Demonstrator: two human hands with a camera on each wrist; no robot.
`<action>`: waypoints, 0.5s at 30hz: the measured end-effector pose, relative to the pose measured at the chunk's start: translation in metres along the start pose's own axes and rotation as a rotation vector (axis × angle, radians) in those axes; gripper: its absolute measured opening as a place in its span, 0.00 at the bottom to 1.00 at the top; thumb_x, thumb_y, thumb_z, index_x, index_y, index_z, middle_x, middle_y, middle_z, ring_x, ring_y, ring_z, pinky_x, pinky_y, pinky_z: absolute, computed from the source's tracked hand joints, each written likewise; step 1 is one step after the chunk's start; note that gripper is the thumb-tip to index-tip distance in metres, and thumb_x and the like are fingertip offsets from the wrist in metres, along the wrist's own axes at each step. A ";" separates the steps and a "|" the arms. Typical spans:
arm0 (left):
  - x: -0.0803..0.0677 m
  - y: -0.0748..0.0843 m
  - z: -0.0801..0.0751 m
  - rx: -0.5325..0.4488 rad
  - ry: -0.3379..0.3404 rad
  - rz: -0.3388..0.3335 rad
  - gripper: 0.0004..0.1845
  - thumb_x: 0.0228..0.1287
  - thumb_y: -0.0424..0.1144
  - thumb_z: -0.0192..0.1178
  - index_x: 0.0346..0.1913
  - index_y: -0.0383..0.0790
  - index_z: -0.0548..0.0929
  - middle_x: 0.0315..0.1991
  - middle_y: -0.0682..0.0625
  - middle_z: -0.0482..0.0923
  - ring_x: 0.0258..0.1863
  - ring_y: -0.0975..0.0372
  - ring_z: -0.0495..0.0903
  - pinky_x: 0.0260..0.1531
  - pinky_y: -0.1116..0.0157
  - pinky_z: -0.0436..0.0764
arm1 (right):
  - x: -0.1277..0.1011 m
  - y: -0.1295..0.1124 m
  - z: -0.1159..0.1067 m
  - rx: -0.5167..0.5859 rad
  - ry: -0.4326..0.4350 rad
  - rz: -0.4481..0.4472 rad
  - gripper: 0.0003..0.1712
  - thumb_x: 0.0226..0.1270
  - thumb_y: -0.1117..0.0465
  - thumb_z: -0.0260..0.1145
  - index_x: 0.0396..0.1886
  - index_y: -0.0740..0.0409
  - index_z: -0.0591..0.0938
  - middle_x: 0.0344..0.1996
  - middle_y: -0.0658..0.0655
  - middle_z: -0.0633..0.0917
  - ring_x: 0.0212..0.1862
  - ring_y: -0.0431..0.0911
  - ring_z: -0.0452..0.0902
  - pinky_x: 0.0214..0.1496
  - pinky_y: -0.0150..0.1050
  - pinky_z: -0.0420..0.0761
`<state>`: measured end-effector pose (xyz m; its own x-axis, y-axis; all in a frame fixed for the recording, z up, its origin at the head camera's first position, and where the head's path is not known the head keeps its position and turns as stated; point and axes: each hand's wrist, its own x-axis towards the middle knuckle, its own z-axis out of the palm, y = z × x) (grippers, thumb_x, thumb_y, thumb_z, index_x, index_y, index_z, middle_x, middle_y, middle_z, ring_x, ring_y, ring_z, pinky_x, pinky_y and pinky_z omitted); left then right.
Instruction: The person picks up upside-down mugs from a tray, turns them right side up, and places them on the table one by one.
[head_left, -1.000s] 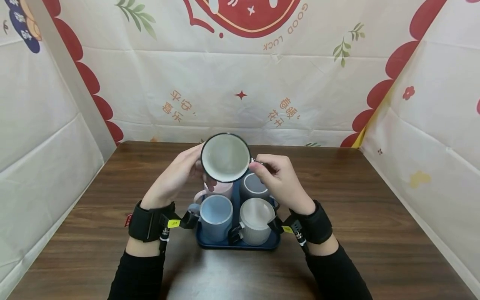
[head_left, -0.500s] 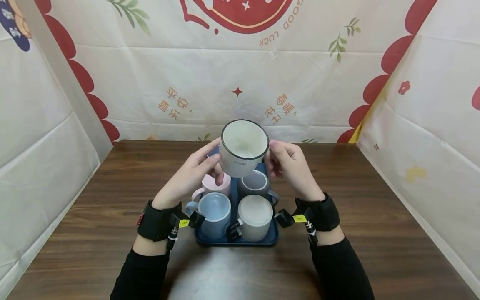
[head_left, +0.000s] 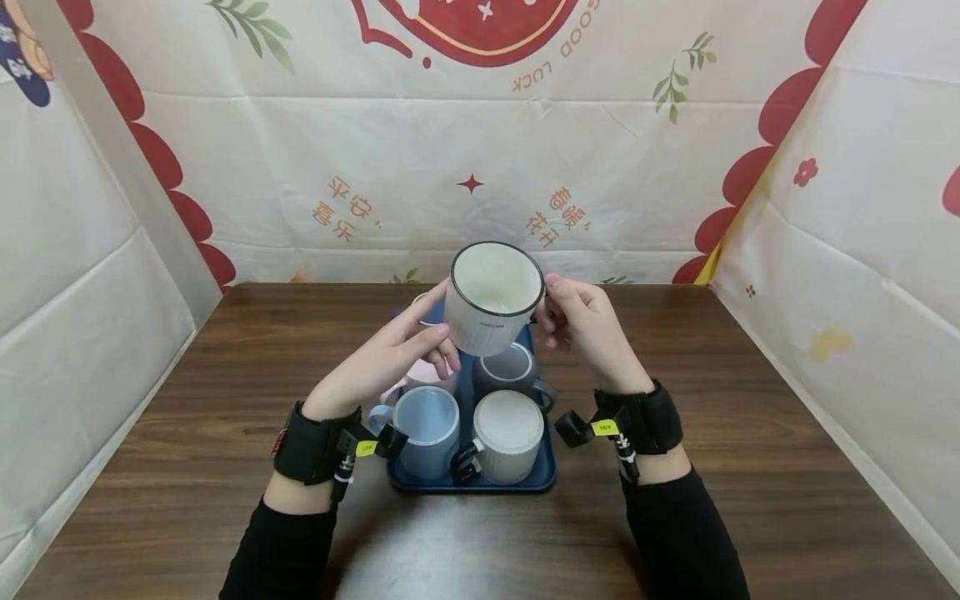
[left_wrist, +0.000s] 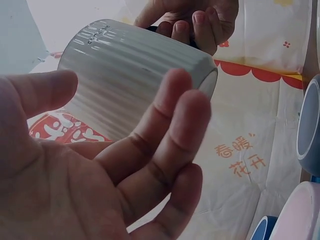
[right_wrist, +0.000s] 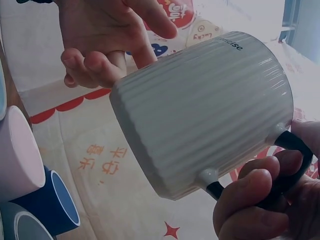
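Observation:
A white ribbed mug [head_left: 491, 308] with a dark rim is held in the air over the back of a blue tray [head_left: 480, 486], its opening tilted toward the head camera. My right hand [head_left: 588, 329] grips its black handle [right_wrist: 295, 172], fingers curled through it in the right wrist view. On the mug's other side is my left hand [head_left: 382, 358], palm toward it and fingers loosely bent. The left index finger reaches the mug's side; whether it touches is unclear. Below stand a light blue mug [head_left: 427, 425], another white mug [head_left: 510, 437], a grey mug [head_left: 507, 371] and a pink mug [head_left: 433, 373].
A dark blue mug [right_wrist: 55, 200] stands near the pink one, mostly hidden in the head view. The brown wooden table [head_left: 187, 467] extends around the tray. Printed white cloth [head_left: 420, 142] walls off the back and both sides.
The held mug has moved up and right and tipped, so its ribbed outside shows. My left hand has loosened from its side; my right hand still holds the handle.

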<state>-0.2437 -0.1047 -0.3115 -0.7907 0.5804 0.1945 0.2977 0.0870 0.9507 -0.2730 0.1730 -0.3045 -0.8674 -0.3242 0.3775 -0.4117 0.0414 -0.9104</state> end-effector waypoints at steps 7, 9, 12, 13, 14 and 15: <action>-0.001 0.001 0.000 0.031 -0.005 -0.034 0.33 0.80 0.43 0.45 0.80 0.54 0.45 0.42 0.33 0.80 0.42 0.36 0.78 0.60 0.48 0.71 | 0.002 0.001 -0.005 0.032 0.019 0.003 0.32 0.80 0.46 0.50 0.21 0.67 0.67 0.19 0.57 0.72 0.18 0.46 0.67 0.17 0.34 0.62; -0.001 0.000 0.000 0.033 -0.006 -0.041 0.33 0.80 0.44 0.45 0.80 0.54 0.46 0.43 0.32 0.80 0.42 0.36 0.78 0.60 0.48 0.71 | 0.002 0.002 -0.006 0.034 0.023 -0.001 0.32 0.80 0.47 0.50 0.21 0.68 0.68 0.19 0.56 0.72 0.18 0.46 0.67 0.17 0.33 0.63; 0.000 -0.001 0.000 0.038 -0.007 -0.049 0.33 0.80 0.44 0.46 0.80 0.54 0.46 0.43 0.31 0.80 0.42 0.39 0.80 0.61 0.49 0.70 | 0.002 0.002 -0.007 0.038 0.027 0.007 0.32 0.80 0.47 0.50 0.21 0.67 0.68 0.19 0.56 0.71 0.19 0.45 0.67 0.17 0.33 0.63; 0.000 -0.001 0.000 0.034 -0.008 -0.048 0.33 0.80 0.44 0.46 0.80 0.54 0.46 0.43 0.31 0.80 0.42 0.39 0.80 0.61 0.49 0.70 | 0.002 0.002 -0.008 0.041 0.029 0.012 0.31 0.80 0.46 0.50 0.21 0.67 0.68 0.19 0.56 0.71 0.19 0.45 0.68 0.17 0.33 0.63; 0.000 -0.001 0.000 0.036 -0.008 -0.049 0.33 0.80 0.44 0.46 0.80 0.54 0.46 0.43 0.31 0.80 0.42 0.40 0.80 0.61 0.49 0.70 | 0.002 0.003 -0.009 0.047 0.029 0.018 0.31 0.80 0.46 0.50 0.21 0.66 0.68 0.19 0.56 0.71 0.19 0.45 0.68 0.17 0.33 0.63; 0.000 -0.001 0.000 0.034 -0.007 -0.048 0.33 0.80 0.44 0.46 0.80 0.54 0.46 0.43 0.31 0.80 0.42 0.40 0.80 0.61 0.49 0.70 | 0.002 0.003 -0.010 0.052 0.030 0.023 0.31 0.80 0.46 0.50 0.20 0.65 0.68 0.19 0.55 0.71 0.19 0.45 0.68 0.17 0.33 0.62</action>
<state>-0.2441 -0.1046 -0.3129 -0.8008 0.5808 0.1465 0.2774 0.1428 0.9501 -0.2787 0.1821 -0.3048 -0.8850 -0.2948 0.3602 -0.3766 -0.0012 -0.9264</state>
